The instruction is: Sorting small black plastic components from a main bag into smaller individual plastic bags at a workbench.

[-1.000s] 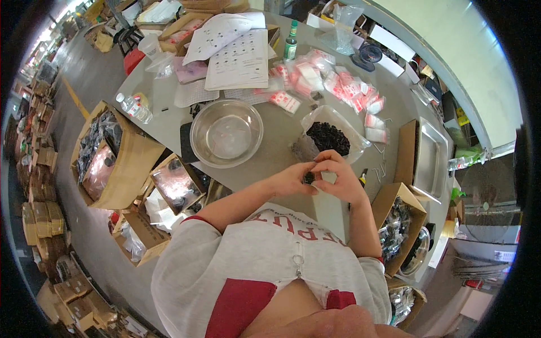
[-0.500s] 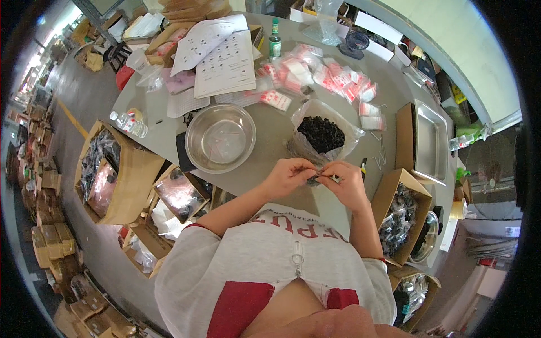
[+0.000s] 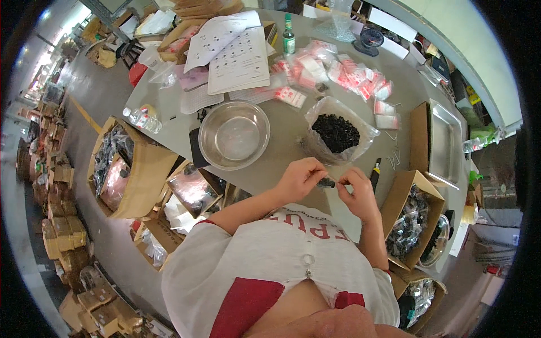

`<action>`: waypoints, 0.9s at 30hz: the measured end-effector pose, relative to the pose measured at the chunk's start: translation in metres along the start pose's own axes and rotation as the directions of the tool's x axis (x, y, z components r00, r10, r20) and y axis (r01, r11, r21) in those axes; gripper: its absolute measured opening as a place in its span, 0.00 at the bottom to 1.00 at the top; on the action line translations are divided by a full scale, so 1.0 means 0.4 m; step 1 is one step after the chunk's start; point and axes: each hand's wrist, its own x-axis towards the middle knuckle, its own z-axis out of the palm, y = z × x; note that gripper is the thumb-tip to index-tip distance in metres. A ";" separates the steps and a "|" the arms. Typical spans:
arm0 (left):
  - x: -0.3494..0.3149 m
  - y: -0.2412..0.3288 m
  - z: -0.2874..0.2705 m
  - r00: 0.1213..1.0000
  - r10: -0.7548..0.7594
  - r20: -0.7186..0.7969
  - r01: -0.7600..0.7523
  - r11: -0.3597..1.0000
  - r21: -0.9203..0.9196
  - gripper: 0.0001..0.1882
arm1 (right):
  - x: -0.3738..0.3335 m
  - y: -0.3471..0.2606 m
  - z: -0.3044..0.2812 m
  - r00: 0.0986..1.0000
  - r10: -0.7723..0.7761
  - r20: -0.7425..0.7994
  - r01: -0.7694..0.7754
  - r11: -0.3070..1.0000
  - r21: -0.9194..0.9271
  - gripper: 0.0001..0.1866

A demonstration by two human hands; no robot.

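Note:
Close in front of my chest, my left hand (image 3: 304, 177) is closed in a pinch, with a small dark piece (image 3: 326, 182) showing at its fingertips. The piece's kind is too small to make out. My right hand (image 3: 358, 192) has its fingers bent together beside it, a short gap from the left fingertips; what it pinches, if anything, is hidden. Just beyond both hands stands an open clear plastic bag (image 3: 366, 130) filled with small black parts (image 3: 336, 133). A steel bowl (image 3: 260, 147) sits to the left of this bag.
Red-and-white small plastic bags (image 3: 352, 76) lie in a heap beyond, near a green bottle (image 3: 289, 42) and printed sheets (image 3: 239, 62). To the right are a utility knife (image 3: 375, 172), bent metal keys (image 3: 396, 158), a carton of wrapped parts (image 3: 408, 219) and a steel tray (image 3: 445, 143).
My hands have moved apart slightly, the right fingertips drawing away from the left. The whole view has shifted, so the table things appear farther right. The knife by my right hand shows more fully.

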 end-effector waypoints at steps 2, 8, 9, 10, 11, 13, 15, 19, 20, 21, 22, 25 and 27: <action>0.005 -0.009 0.002 0.998 -0.055 0.015 0.056 0.994 -0.092 0.06 | -0.011 0.003 -0.006 1.000 0.029 -0.004 -0.029 1.000 -0.011 0.06; 0.021 -0.153 -0.097 0.945 -0.241 -0.223 0.279 0.947 0.160 0.12 | -0.117 0.053 -0.136 0.945 0.198 -0.258 -0.250 0.951 -0.184 0.05; 0.009 -0.241 -0.141 0.913 -0.256 -0.319 0.331 0.920 0.211 0.14 | -0.159 0.077 -0.182 0.923 0.220 -0.317 -0.301 0.924 -0.235 0.05; 0.004 -0.299 -0.197 0.893 -0.259 -0.368 0.392 0.849 0.355 0.14 | -0.194 0.075 -0.219 0.882 0.245 -0.402 -0.383 0.871 -0.309 0.05; -0.004 -0.354 -0.257 0.876 -0.253 -0.412 0.445 0.754 0.484 0.15 | -0.230 0.081 -0.244 0.782 0.343 -0.521 -0.540 0.789 -0.291 0.05; -0.047 -0.460 -0.379 0.892 -0.305 -0.334 0.437 0.392 0.810 0.12 | -0.271 0.074 -0.287 0.749 0.323 -0.579 -0.597 0.708 -0.377 0.07; -0.083 -0.485 -0.434 0.912 -0.308 -0.269 0.367 0.324 0.872 0.11 | -0.277 0.075 -0.285 0.747 0.266 -0.609 -0.570 0.728 -0.381 0.07; -0.100 -0.540 -0.476 0.894 -0.405 -0.192 0.286 0.185 0.940 0.10 | -0.215 0.074 -0.209 0.829 0.310 -0.466 -0.487 0.810 -0.327 0.08; -0.099 -0.543 -0.481 0.895 -0.404 -0.188 0.281 0.184 0.942 0.10 | -0.203 0.087 -0.186 0.863 0.296 -0.409 -0.447 0.824 -0.348 0.08; -0.100 -0.542 -0.485 0.898 -0.404 -0.173 0.256 0.162 0.953 0.10 | -0.188 0.100 -0.166 0.897 0.277 -0.346 -0.401 0.839 -0.369 0.09; -0.097 -0.540 -0.489 0.903 -0.402 -0.152 0.225 0.142 0.964 0.10 | -0.174 0.098 -0.150 0.895 0.278 -0.349 -0.403 0.839 -0.365 0.09; -0.085 -0.515 -0.483 0.889 -0.370 -0.269 0.372 0.243 0.896 0.11 | -0.130 0.069 -0.108 0.936 0.277 -0.216 -0.329 0.907 -0.262 0.09; -0.080 -0.475 -0.472 0.847 -0.374 -0.377 0.507 0.357 0.785 0.11 | -0.106 0.044 -0.099 0.953 0.272 -0.132 -0.297 0.925 -0.236 0.10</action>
